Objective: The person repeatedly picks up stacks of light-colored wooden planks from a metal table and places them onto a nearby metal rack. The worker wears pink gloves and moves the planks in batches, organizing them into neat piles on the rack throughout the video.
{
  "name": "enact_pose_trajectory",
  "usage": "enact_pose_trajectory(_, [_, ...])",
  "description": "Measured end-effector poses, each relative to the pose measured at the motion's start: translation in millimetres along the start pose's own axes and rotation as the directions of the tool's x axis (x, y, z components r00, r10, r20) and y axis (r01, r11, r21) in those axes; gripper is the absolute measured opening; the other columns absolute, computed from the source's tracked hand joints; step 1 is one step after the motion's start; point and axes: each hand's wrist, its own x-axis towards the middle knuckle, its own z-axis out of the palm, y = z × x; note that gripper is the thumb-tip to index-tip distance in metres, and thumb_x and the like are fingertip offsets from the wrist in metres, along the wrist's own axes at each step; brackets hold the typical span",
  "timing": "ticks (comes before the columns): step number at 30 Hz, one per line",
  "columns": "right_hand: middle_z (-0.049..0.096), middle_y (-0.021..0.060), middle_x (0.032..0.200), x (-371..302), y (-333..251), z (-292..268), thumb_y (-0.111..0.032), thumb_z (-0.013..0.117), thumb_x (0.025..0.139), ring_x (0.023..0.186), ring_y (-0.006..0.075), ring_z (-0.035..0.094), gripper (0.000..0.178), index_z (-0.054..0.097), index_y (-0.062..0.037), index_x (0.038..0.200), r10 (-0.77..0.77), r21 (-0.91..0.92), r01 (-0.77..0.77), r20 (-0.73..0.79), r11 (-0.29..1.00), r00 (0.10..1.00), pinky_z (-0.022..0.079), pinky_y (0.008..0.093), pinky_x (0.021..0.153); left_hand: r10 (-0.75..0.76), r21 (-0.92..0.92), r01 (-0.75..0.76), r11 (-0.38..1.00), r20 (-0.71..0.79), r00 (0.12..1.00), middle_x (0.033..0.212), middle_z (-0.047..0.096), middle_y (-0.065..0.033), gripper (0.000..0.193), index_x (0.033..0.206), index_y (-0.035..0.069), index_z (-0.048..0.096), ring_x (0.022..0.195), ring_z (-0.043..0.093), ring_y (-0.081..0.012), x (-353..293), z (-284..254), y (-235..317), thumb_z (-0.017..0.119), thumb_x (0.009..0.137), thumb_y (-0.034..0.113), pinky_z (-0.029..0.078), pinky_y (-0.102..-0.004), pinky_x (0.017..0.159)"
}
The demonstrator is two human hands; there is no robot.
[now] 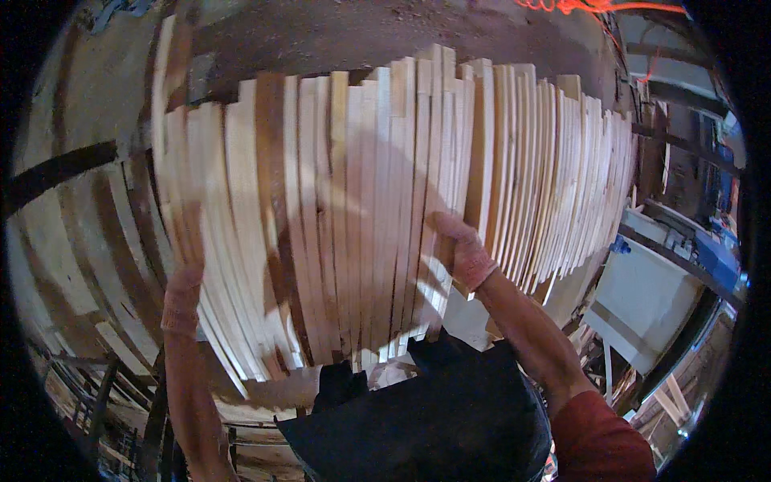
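A wide row of pale wooden strips (pixel 365 201) stands on edge, packed side by side in front of me. My left hand (pixel 186 269), in a pinkish glove, presses against the strips at the row's left end, its fingers blurred and lying along the wood. At the right side of this group, my right hand (pixel 464 245), also gloved, grips the outer strips, thumb over their top edges. Between the two hands the strips are bunched together. Beyond my right hand, a narrow gap parts them from further thin strips (pixel 554 177). My right palm is partly hidden.
A dark apron (pixel 426 418) covers my front, close to the strips' near ends. On the right stands a white panel-sided table (pixel 642 297) with blue equipment (pixel 719 257). An orange coiled hose (pixel 594 6) hangs at the far right. Dark bars (pixel 60 177) cross the left side.
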Motion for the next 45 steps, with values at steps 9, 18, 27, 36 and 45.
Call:
enact_pose_trajectory(9, [0.077, 0.0052, 0.109, -75.8, -32.5, 26.3, -0.023, 0.075, 0.097, 0.101, 0.0167, 0.071, 0.032, 0.078, 0.0025, 0.116, -0.049, -0.005, 0.049, 0.069, 0.999, 0.996, 0.056, 0.0338, 0.090, 0.213, -0.024, -0.215, 0.976, -0.075, 0.974, 0.148, 0.056, -0.0089, 0.060, 0.151, 0.001, 0.050, 0.123, 0.060, -0.0176, -123.6, -145.5, -4.1, 0.066, 0.104, 0.034, 0.051, -0.0348, 0.105])
enact_pose_trajectory(18, [0.074, 0.0145, 0.131, -256.1, -73.4, 44.9, -0.017, 0.083, 0.094, 0.122, 0.0260, 0.069, 0.063, 0.057, 0.0010, 0.149, -0.289, 0.084, 0.278, 0.205, 0.957, 0.935, 0.053, 0.0395, 0.111, 0.358, 0.201, -0.334, 0.921, -0.097, 0.929, 0.158, 0.054, -0.0103, 0.069, 0.161, 0.000, 0.044, 0.130, 0.059, -0.0184, -260.3, -40.7, 139.0, 0.064, 0.103, 0.031, 0.051, -0.0348, 0.108])
enact_pose_trajectory(27, [0.069, 0.0072, 0.134, -513.6, -141.9, 85.5, -0.033, 0.090, 0.087, 0.118, 0.0175, 0.062, 0.088, 0.049, -0.0009, 0.158, -0.569, 0.026, 0.587, 0.284, 0.809, 0.771, 0.052, 0.0346, 0.100, 0.436, 0.366, -0.489, 0.792, 0.222, 0.872, 0.153, 0.057, -0.0095, 0.071, 0.158, 0.001, 0.047, 0.127, 0.061, -0.0195, -441.3, 197.5, 296.8, 0.069, 0.096, 0.028, 0.053, -0.0352, 0.106])
enact_pose_trajectory(36, [0.069, 0.0126, 0.143, -677.8, -30.1, 8.9, -0.028, 0.079, 0.098, 0.126, 0.0204, 0.068, 0.063, 0.059, 0.0019, 0.149, -0.924, 0.074, 0.925, 0.123, 0.372, 0.361, 0.055, 0.0352, 0.111, 0.402, 0.363, -0.723, 0.588, 0.644, 0.651, 0.148, 0.061, -0.0088, 0.075, 0.156, 0.002, 0.050, 0.125, 0.063, -0.0206, -673.1, 381.1, 370.3, 0.074, 0.090, 0.026, 0.055, -0.0357, 0.104])
enact_pose_trajectory(45, [0.072, 0.0057, 0.135, -919.1, -8.1, -36.2, -0.031, 0.091, 0.080, 0.124, 0.0178, 0.065, 0.081, 0.061, -0.0026, 0.150, -0.863, 0.300, 0.904, -0.315, 0.305, 0.395, 0.050, 0.0339, 0.108, 0.336, 0.300, -0.837, 0.458, 0.813, 0.475, 0.143, 0.064, -0.0080, 0.078, 0.154, 0.003, 0.053, 0.123, 0.066, -0.0217, -833.2, 493.6, 348.7, 0.079, 0.083, 0.023, 0.056, -0.0362, 0.101])
